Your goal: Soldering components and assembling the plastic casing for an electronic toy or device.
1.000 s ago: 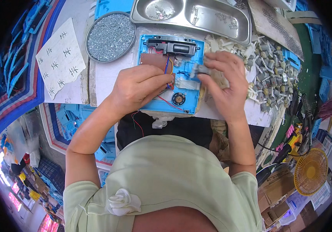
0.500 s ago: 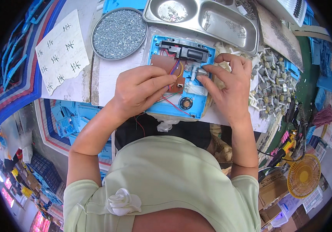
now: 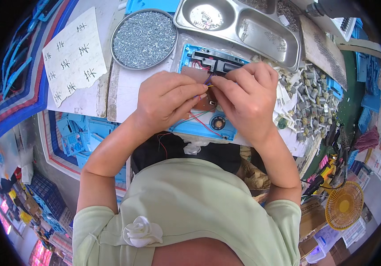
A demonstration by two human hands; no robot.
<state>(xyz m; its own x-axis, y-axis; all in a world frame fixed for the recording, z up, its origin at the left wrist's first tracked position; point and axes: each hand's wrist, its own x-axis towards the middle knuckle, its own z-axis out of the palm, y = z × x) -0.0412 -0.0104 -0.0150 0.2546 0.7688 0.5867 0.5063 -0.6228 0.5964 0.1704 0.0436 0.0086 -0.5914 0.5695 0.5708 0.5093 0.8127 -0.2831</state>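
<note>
In the head view, my only feed, I see both bare hands meeting over a blue plastic case (image 3: 190, 128) that lies open on the white table (image 3: 124, 99). The left hand (image 3: 166, 99) has thumb and forefinger drawn together, clamped on thin wires (image 3: 209, 84), one of them yellow. The right hand (image 3: 248, 95) comes in from the other side, its thumb and forefinger pinched on the same wires, so the two sets of fingertips nearly touch; its other fingers curl above the case and hide part of it. Beneath them I make out a brown circuit board (image 3: 204, 105) in the case, a round black speaker (image 3: 218, 122) near the lower edge, and a long black part (image 3: 212, 63) along the top. A red wire (image 3: 161, 146) dangles past the near edge of the table, left of a crumpled clear bag (image 3: 192, 147). Beyond the case I have a round tray (image 3: 141, 68) full of silvery screws (image 3: 145, 39) and, beside it, a steel tray (image 3: 236, 20) with compartments. Small grey motors (image 3: 308, 88) are heaped to the right; a marked paper sheet (image 3: 74, 57) lies to the left.
</note>
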